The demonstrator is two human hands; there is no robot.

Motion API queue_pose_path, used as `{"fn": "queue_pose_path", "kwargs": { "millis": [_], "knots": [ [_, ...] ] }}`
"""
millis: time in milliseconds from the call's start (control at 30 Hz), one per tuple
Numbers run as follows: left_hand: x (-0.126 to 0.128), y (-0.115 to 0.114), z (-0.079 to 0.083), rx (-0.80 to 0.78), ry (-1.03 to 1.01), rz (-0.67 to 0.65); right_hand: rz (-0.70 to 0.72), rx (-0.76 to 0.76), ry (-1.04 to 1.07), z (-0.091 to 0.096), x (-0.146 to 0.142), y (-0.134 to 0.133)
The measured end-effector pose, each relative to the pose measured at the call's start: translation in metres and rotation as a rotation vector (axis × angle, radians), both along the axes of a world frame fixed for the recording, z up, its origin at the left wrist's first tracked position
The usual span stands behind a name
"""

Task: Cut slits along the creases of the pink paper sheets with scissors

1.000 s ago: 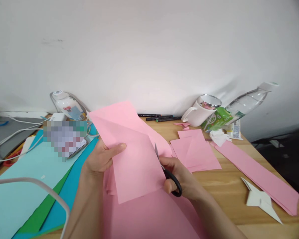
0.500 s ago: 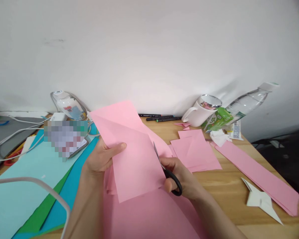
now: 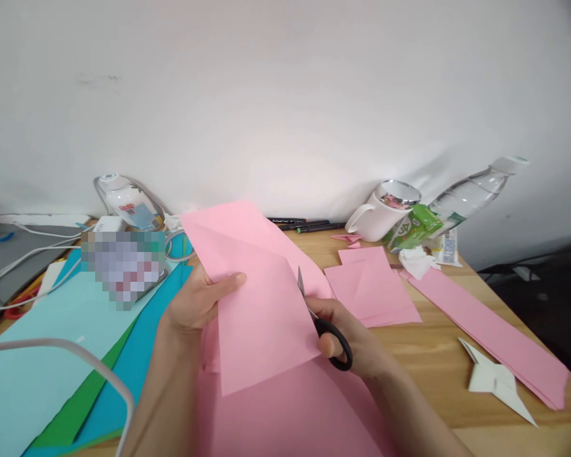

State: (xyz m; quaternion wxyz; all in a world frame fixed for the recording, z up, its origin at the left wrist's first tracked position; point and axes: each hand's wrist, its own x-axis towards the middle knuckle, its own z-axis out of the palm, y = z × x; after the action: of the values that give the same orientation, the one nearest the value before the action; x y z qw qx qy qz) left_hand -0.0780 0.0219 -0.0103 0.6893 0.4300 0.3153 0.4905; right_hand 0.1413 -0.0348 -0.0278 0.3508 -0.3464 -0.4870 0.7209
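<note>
My left hand (image 3: 197, 301) pinches the left edge of a folded pink paper sheet (image 3: 261, 298), holding it up above the wooden table (image 3: 438, 362). My right hand (image 3: 349, 339) grips black-handled scissors (image 3: 326, 327), whose blades run up along the sheet's right edge. More pink paper (image 3: 290, 412) lies flat under both hands.
Cut pink pieces (image 3: 375, 292) and a long pink strip (image 3: 490, 330) lie to the right, beside a white folded paper shape (image 3: 497, 384). A white mug (image 3: 380, 219), green carton (image 3: 412, 230), plastic bottle (image 3: 471, 193) and markers (image 3: 304, 223) line the wall. Blue and green sheets (image 3: 52, 355), cables and a laptop sit left.
The pink sheet and both hands have shifted slightly right and down; the scissors stay at the sheet's right edge.
</note>
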Motion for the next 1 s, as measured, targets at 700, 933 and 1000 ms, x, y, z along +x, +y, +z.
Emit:
{"fn": "queue_pose_path", "kwargs": {
  "millis": [700,933,1000],
  "knots": [
    [-0.0008,-0.0011,0.0039,-0.007,-0.003,-0.022,-0.006,0.035,0.019,0.0030,-0.0043,0.0013],
    [-0.0022,-0.0007,0.0020,-0.006,0.001,-0.018,-0.033,0.037,-0.042,0.0005,-0.0025,0.0006],
    [-0.0024,-0.0008,0.0012,0.003,-0.003,-0.020,-0.040,0.035,-0.063,-0.0012,-0.0017,0.0004]
  ]
}}
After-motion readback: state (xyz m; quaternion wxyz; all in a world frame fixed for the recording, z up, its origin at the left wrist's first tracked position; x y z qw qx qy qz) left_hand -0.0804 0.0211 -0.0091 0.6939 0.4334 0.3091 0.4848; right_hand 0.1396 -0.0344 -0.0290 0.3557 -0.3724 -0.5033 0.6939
